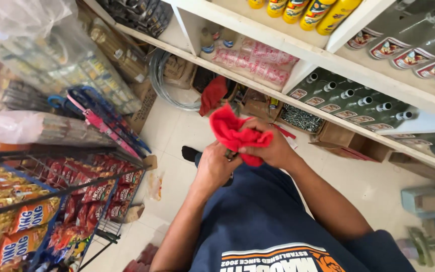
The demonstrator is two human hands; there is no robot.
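Both hands are closed at the centre of the frame. The right hand [273,148] pinches a crumpled red cloth [237,133], fingers folded over its lower bunch, while the loose upper corner stands up free above the knuckles. The left hand [215,166] is curled tight just below and beside it, wrapped round a small dark object [231,155] that is mostly hidden; what it is cannot be told. The cloth is pressed against that object where the two hands meet.

Progress, as judged: the wiping appears to be under way, not finished, since cloth and object are in contact and neither has been set down. How much of the object has been cleaned cannot be seen.

Surroundings: white wooden shelving [328,55] runs across the upper right, carrying rows of grey-green bottles [348,103] and yellow bottles [303,10] at the top edge. A wire rack of red and orange snack packets [76,201] fills the lower left. The pale tiled floor [177,136] lies beneath the hands.
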